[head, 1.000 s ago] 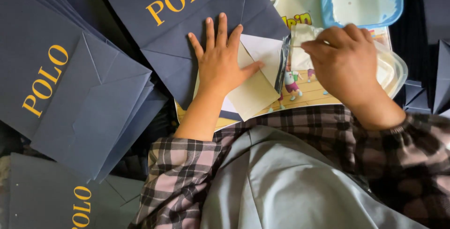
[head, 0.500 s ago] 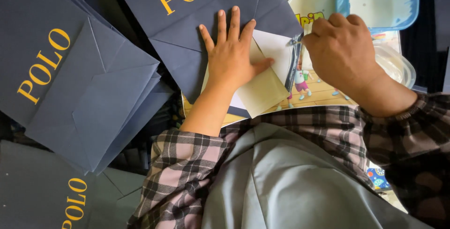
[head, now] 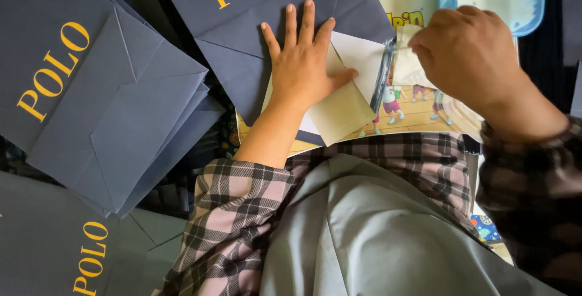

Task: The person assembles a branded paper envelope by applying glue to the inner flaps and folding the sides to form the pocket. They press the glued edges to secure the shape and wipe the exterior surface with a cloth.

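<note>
Pressing flat: navy paper bag (head: 254, 35), gold-lettered.

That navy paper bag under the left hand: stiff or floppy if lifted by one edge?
Probably floppy. The navy paper bag lies folded flat with sharp creases, so it is likely thin and would sag from one edge. It looks light: the left hand pins it with flat fingers alone. The smooth surface suggests it may slide off the stack of folded bags.
</note>
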